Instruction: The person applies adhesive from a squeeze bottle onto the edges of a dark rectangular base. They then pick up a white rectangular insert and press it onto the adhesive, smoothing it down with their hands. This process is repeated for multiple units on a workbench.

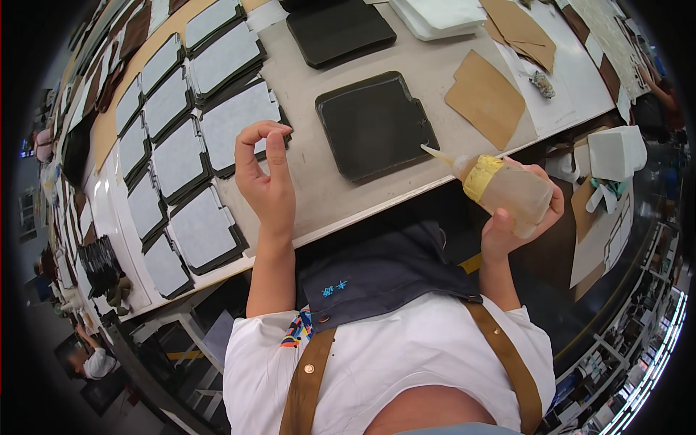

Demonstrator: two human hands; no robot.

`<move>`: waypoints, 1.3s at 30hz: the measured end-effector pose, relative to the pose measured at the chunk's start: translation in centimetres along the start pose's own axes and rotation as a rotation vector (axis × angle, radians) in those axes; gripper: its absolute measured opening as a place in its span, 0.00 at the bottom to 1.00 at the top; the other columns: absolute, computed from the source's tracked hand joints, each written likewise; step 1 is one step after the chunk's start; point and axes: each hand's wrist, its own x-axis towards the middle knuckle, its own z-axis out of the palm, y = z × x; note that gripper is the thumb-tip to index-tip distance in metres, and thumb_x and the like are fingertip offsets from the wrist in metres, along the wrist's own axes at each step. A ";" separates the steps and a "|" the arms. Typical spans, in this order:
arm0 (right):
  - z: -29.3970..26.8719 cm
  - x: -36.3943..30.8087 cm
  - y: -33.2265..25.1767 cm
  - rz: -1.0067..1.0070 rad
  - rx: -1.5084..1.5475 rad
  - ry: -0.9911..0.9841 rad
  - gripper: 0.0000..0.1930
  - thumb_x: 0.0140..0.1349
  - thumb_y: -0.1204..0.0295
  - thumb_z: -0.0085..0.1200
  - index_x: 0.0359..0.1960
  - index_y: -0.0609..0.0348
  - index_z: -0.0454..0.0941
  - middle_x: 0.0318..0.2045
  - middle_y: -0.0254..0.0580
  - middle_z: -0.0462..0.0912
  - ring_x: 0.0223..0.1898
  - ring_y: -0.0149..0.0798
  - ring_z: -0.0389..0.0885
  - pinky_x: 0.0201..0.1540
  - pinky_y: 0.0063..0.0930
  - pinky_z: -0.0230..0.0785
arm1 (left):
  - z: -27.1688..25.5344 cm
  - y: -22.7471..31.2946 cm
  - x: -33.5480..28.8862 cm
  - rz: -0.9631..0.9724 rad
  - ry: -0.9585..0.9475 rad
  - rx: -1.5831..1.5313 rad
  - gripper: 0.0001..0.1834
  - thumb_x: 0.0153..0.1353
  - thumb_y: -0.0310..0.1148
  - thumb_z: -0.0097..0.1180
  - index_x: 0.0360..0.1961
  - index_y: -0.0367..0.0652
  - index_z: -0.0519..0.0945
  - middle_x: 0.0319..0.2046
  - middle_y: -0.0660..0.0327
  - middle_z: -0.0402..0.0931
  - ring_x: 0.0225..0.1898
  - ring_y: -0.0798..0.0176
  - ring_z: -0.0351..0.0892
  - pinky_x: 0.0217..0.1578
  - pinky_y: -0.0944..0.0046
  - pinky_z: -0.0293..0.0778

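Observation:
My right hand [533,199] is wrapped round a cloudy squeeze bottle [511,194] with yellow tape about its shoulder. Its thin pale nozzle points left, close to the right edge of a dark, flat, notched panel [373,125] on the table. My left hand [264,163] is raised left of that panel, fingers curled and thumb close to the index fingertip; anything in this pinch is too small or hidden to make out. Behind and beside the left hand stand rows of dark-edged pieces with pale grey tops [235,123].
A second dark panel [341,32] lies farther back. White foam sheets [438,16] and brown card pieces [486,100] are at the far right, with a small crumpled lump [541,85]. The table's front edge [348,214] runs just before my apron. A white box [616,154] stands at right.

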 end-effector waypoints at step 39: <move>-5.0 8.0 9.2 -0.027 -0.742 0.400 0.32 0.75 0.63 0.52 0.72 0.68 0.56 0.71 0.54 0.55 0.71 0.46 0.61 0.74 0.40 0.51 | 0.0 -0.5 -0.2 -0.022 0.023 0.092 0.04 0.72 0.28 0.55 0.39 0.39 0.77 0.40 0.62 0.78 0.45 0.66 0.75 0.54 0.66 0.67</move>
